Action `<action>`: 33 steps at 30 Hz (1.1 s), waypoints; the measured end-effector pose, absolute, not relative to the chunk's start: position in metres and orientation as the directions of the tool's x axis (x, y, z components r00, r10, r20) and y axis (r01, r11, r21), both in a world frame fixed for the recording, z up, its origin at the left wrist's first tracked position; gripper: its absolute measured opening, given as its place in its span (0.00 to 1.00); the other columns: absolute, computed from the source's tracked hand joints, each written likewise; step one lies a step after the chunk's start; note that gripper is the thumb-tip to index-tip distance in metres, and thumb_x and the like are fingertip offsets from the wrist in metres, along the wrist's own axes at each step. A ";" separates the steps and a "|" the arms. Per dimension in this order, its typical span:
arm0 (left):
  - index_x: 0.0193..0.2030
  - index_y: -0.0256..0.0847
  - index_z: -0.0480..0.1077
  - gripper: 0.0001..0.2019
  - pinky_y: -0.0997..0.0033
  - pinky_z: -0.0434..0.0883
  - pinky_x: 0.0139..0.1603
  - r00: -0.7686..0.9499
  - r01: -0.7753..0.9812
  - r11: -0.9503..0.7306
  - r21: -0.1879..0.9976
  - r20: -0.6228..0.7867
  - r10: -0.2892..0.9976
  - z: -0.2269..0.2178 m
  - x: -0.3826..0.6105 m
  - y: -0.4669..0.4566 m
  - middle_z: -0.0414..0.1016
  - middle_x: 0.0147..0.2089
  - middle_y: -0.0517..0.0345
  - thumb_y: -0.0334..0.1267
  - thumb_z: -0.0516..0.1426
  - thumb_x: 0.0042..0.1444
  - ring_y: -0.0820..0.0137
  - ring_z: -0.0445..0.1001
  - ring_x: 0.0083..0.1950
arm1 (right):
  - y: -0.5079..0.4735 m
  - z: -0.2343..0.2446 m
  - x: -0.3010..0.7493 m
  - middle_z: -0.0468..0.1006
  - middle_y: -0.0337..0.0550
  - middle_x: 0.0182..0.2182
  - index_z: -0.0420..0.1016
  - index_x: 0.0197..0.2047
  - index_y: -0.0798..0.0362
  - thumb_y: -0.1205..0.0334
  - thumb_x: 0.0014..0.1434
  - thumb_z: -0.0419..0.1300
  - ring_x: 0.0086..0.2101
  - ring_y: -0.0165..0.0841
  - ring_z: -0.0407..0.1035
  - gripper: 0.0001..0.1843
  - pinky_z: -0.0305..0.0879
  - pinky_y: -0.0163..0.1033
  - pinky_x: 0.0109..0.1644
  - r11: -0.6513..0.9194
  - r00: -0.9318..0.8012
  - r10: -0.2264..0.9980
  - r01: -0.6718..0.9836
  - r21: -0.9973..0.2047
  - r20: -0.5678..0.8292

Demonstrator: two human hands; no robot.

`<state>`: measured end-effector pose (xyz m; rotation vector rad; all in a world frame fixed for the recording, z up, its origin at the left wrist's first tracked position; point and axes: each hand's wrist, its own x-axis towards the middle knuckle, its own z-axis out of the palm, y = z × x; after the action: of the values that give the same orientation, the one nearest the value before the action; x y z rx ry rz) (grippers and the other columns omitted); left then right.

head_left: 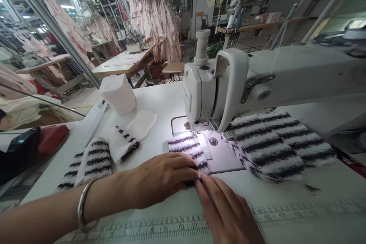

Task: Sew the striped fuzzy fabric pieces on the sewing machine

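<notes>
A small black-and-white striped knit piece (pixel 187 146) lies on the white sewing table (pixel 160 101), its far end under the presser foot of the white sewing machine (pixel 213 87). My left hand (pixel 160 177), with a silver bangle on the wrist, lies over the near end of the piece, fingers together and pressing it. My right hand (pixel 225 206) rests flat beside it, its fingertips touching the same near edge. A larger striped knit piece (pixel 274 146) lies under the machine arm to the right.
More striped pieces (pixel 95 160) and white fabric pieces (pixel 118 93) lie at the left of the table. A printed ruler (pixel 171 228) runs along the near edge. Pink garments (pixel 156 19) hang behind, near other work tables.
</notes>
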<state>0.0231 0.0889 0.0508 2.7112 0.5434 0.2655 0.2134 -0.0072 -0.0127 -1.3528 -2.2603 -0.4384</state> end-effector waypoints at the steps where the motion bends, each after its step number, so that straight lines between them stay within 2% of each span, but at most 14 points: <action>1: 0.55 0.34 0.66 0.14 0.63 0.66 0.62 0.903 0.338 -0.857 0.389 0.121 0.411 0.050 0.022 0.092 0.69 0.57 0.45 0.32 0.50 0.65 0.64 0.67 0.60 | -0.003 -0.014 0.213 0.75 0.48 0.52 0.73 0.52 0.59 0.72 0.63 0.45 0.52 0.41 0.66 0.20 0.62 0.44 0.46 0.467 -0.401 0.732 0.884 0.023 0.550; 5: 0.50 0.33 0.68 0.11 0.68 0.69 0.59 0.872 0.355 -0.837 0.416 0.175 0.457 0.047 0.022 0.106 0.72 0.54 0.46 0.30 0.48 0.66 0.67 0.70 0.56 | 0.016 -0.012 0.211 0.75 0.47 0.52 0.73 0.52 0.58 0.73 0.64 0.40 0.52 0.40 0.65 0.23 0.59 0.43 0.48 0.459 -0.389 0.732 0.888 0.016 0.559; 9: 0.47 0.34 0.68 0.09 0.63 0.73 0.55 0.841 0.384 -0.825 0.415 0.211 0.498 0.044 0.023 0.118 0.74 0.51 0.45 0.31 0.49 0.65 0.65 0.73 0.53 | 0.032 -0.006 0.210 0.75 0.47 0.51 0.72 0.53 0.58 0.78 0.60 0.40 0.53 0.39 0.65 0.26 0.57 0.44 0.51 0.474 -0.408 0.736 0.881 0.020 0.540; 14: 0.45 0.34 0.68 0.07 0.60 0.73 0.54 0.817 0.402 -0.832 0.383 0.260 0.515 0.039 0.022 0.128 0.75 0.50 0.45 0.31 0.50 0.65 0.64 0.73 0.52 | 0.047 -0.006 0.216 0.74 0.47 0.53 0.71 0.54 0.58 0.78 0.57 0.40 0.56 0.39 0.62 0.27 0.56 0.46 0.53 0.513 -0.376 0.736 0.852 -0.102 0.563; 18: 0.47 0.35 0.69 0.08 0.58 0.72 0.52 0.802 0.451 -0.824 0.344 0.249 0.543 0.035 0.023 0.128 0.73 0.50 0.44 0.31 0.51 0.64 0.63 0.72 0.51 | 0.062 -0.002 0.229 0.73 0.45 0.52 0.71 0.53 0.53 0.79 0.57 0.40 0.55 0.38 0.62 0.28 0.58 0.46 0.52 0.530 -0.397 0.775 0.832 -0.165 0.491; 21: 0.48 0.35 0.69 0.09 0.60 0.73 0.46 0.771 0.491 -0.805 0.333 0.262 0.580 0.032 0.027 0.128 0.72 0.47 0.46 0.33 0.54 0.63 0.63 0.70 0.47 | 0.073 0.008 0.239 0.75 0.44 0.48 0.72 0.51 0.49 0.80 0.57 0.40 0.48 0.37 0.67 0.29 0.62 0.46 0.46 0.519 -0.414 0.792 0.844 -0.137 0.449; 24: 0.46 0.36 0.70 0.10 0.61 0.72 0.41 0.732 0.524 -0.792 0.313 0.311 0.606 0.030 0.034 0.129 0.71 0.43 0.48 0.36 0.57 0.60 0.64 0.68 0.42 | 0.077 0.015 0.239 0.75 0.43 0.45 0.72 0.49 0.49 0.81 0.54 0.40 0.41 0.36 0.70 0.30 0.63 0.45 0.40 0.529 -0.457 0.760 0.848 -0.031 0.463; 26: 0.45 0.35 0.71 0.08 0.60 0.72 0.42 0.738 0.521 -0.805 0.283 0.326 0.591 0.032 0.036 0.131 0.71 0.43 0.48 0.35 0.55 0.61 0.64 0.68 0.41 | 0.071 0.014 0.231 0.75 0.46 0.46 0.71 0.51 0.55 0.81 0.54 0.40 0.44 0.38 0.68 0.28 0.63 0.46 0.42 0.521 -0.457 0.738 0.854 0.011 0.496; 28: 0.45 0.36 0.71 0.10 0.60 0.72 0.44 0.772 0.496 -0.823 0.278 0.292 0.564 0.037 0.035 0.134 0.71 0.45 0.47 0.31 0.50 0.63 0.64 0.69 0.43 | 0.061 0.009 0.220 0.74 0.48 0.48 0.68 0.55 0.59 0.80 0.55 0.40 0.49 0.40 0.65 0.28 0.62 0.47 0.46 0.494 -0.416 0.751 0.869 -0.019 0.513; 30: 0.48 0.36 0.70 0.13 0.62 0.72 0.48 0.810 0.463 -0.833 0.302 0.237 0.536 0.042 0.030 0.135 0.72 0.46 0.47 0.27 0.47 0.64 0.65 0.70 0.46 | 0.052 0.001 0.210 0.73 0.46 0.49 0.65 0.58 0.58 0.80 0.56 0.39 0.50 0.40 0.63 0.30 0.61 0.47 0.47 0.467 -0.376 0.786 0.881 -0.073 0.490; 33: 0.51 0.35 0.68 0.12 0.63 0.71 0.52 0.823 0.445 -0.825 0.349 0.205 0.530 0.044 0.020 0.134 0.73 0.47 0.47 0.26 0.49 0.63 0.65 0.71 0.50 | 0.046 -0.004 0.206 0.73 0.42 0.51 0.66 0.57 0.56 0.81 0.55 0.40 0.51 0.39 0.62 0.31 0.61 0.47 0.46 0.425 -0.335 0.813 0.901 -0.090 0.477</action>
<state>0.0202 0.1337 0.0435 2.7200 0.7445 0.4275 0.2057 0.0460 -0.0037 -1.4508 -2.2304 -0.2616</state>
